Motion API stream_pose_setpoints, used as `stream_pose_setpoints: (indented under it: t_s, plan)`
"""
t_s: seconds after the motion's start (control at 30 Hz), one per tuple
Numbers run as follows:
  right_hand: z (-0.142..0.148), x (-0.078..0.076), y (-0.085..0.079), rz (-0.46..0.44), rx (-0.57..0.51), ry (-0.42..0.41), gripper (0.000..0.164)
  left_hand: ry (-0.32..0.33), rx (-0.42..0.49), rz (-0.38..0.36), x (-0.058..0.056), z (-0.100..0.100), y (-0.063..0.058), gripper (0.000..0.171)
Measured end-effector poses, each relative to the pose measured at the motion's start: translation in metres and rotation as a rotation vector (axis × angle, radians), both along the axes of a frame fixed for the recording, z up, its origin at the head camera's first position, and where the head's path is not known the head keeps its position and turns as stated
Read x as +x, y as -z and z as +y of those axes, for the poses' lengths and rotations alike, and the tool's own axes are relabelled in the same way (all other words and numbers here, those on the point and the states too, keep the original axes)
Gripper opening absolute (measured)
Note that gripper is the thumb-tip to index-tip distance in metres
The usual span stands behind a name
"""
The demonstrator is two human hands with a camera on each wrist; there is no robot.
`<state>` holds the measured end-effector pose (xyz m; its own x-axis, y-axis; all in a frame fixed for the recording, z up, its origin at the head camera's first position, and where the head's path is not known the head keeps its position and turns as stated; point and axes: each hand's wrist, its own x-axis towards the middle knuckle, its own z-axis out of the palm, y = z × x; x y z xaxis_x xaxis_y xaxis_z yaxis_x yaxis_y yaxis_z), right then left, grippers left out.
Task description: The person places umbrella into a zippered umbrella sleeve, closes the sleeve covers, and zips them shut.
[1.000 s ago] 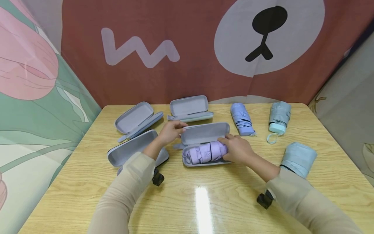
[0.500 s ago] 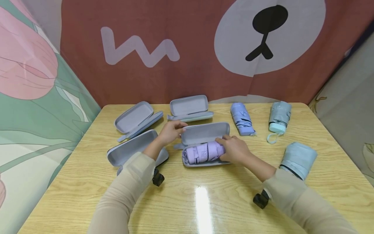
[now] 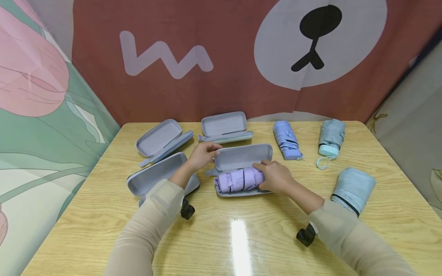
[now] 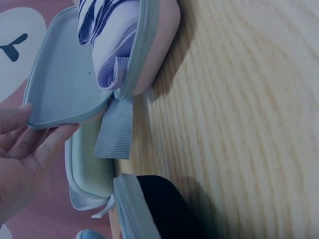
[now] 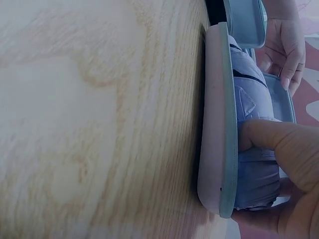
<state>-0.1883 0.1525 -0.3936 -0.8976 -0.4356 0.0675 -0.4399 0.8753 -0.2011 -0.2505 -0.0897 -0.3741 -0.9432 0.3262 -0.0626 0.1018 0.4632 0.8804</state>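
Note:
A purple folded umbrella lies lengthwise in the lower half of an open zip case, pink outside and grey inside. My right hand grips the umbrella's right end, thumb on the near side as the right wrist view shows. With thumb and fingers my left hand pinches the left corner of the raised lid. At the case's left end a ribbed fabric tab sticks out. The umbrella's rolled left end sits at the rim there.
Other open cases stand to the left, back left and behind. On the right lie a blue umbrella, a grey-green umbrella with a wrist loop, and a pale blue umbrella. A patterned cloth hangs behind the table.
The right hand has slid a little to the left, and the purple umbrella has shifted left with it toward the case's left end. My left hand stays at the lid's corner.

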Motion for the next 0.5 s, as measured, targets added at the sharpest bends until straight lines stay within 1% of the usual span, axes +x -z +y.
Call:
stream_pose_setpoints:
  t_s: [0.27,0.5]
  plan:
    - [-0.0015,-0.0009,0.0006,0.007,0.019,-0.022,0.062,-0.001,0.0,0.007,-0.0002,0.0004,0.0007,0.023]
    - [-0.0036,-0.001,-0.0003,-0.027,0.052,-0.02,0.065,-0.003,-0.004,0.012,-0.0003,0.0014,0.0009,0.022]
